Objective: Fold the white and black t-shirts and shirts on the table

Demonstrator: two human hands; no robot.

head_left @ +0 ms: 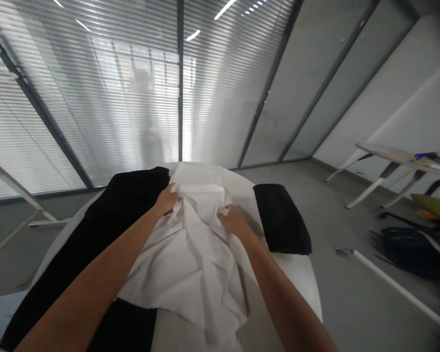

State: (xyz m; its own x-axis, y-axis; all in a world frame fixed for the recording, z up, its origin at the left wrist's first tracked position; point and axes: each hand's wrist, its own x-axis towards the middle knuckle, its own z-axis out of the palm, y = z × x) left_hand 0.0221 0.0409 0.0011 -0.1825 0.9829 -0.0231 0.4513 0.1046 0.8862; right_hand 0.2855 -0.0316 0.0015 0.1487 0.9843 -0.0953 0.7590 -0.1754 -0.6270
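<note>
A rumpled white garment (201, 254) lies over a round white table (304, 274), its far part flatter and its near part in loose creases. My left hand (167, 199) is closed on the garment's left edge. Opposite it, my right hand (231, 219) grips the right edge with bent fingers. Black cloth (132, 195) spreads along the table's left side, under my left forearm, and black fabric also shows below the garment's near edge. To the right of my right hand rests a folded black cloth (283, 220).
Beyond the table stands a glass partition (220, 98) with blinds. On the right are a wooden-topped desk (385, 152), a dark bag (414, 249) and a white pole (396, 283) on the grey floor. A white metal frame (22, 188) is at the left.
</note>
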